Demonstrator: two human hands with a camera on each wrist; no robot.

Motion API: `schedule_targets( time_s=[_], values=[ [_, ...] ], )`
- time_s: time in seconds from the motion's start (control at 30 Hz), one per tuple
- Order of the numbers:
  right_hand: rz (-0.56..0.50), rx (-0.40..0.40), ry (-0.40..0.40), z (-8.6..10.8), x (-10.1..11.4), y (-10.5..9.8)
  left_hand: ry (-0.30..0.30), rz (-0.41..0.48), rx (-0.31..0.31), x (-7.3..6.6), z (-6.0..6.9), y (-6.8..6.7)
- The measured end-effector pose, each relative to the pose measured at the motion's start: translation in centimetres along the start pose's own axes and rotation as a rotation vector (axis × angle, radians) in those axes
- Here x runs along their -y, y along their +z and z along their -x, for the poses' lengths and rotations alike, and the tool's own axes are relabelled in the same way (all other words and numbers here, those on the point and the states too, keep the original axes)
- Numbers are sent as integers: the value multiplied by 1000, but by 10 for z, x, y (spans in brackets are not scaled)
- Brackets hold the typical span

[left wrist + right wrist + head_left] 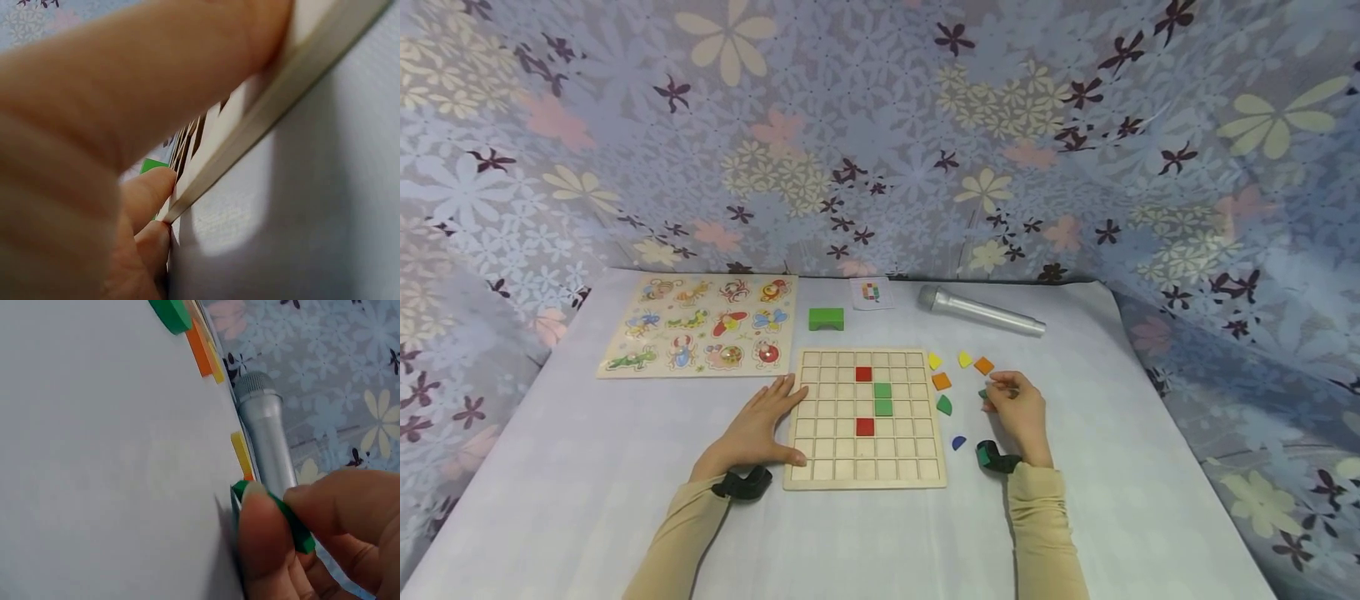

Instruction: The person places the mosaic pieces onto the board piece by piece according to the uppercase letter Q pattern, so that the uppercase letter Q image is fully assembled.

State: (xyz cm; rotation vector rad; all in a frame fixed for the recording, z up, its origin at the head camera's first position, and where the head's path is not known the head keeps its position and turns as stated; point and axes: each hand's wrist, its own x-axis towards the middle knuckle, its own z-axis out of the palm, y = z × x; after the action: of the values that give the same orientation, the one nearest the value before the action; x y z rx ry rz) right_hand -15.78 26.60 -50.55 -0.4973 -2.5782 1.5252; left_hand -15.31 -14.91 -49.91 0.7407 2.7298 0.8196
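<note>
A wooden grid board (pixel 844 449) lies in the middle of the table, bearing two red squares (pixel 865 427) and two green squares (pixel 883 407). My left hand (pixel 758 427) rests on its left edge with the fingers spread. In the left wrist view the thumb (pixel 206 56) and fingertips touch the board's rim (pixel 250 134). To the right of the board, my right hand (pixel 1018 412) pinches a small green block (pixel 297 528) between thumb and fingers. That block's full outline is hidden by the fingers.
Around the right hand lie orange squares (pixel 942 381), yellow pieces (pixel 965 359), a green quarter-round (pixel 944 405) and a blue half-round (pixel 958 442). Farther back are a silver microphone (pixel 988 313), a pattern card (pixel 872 293), a green block (pixel 826 319) and an insect puzzle (pixel 700 325).
</note>
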Motion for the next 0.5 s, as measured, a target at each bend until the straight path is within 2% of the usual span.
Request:
schedule_targets(
  time_s=[0.2,0.3,0.5],
  values=[
    [-60,75,1,2,10,7,-12,-1,8,-2,0,-1],
    [-129,142,2,4,17,11,-16,4,8,-3,0,-1],
    [-260,333,-115,13,27,23,-17,4,11,-2,0,-1]
  ],
)
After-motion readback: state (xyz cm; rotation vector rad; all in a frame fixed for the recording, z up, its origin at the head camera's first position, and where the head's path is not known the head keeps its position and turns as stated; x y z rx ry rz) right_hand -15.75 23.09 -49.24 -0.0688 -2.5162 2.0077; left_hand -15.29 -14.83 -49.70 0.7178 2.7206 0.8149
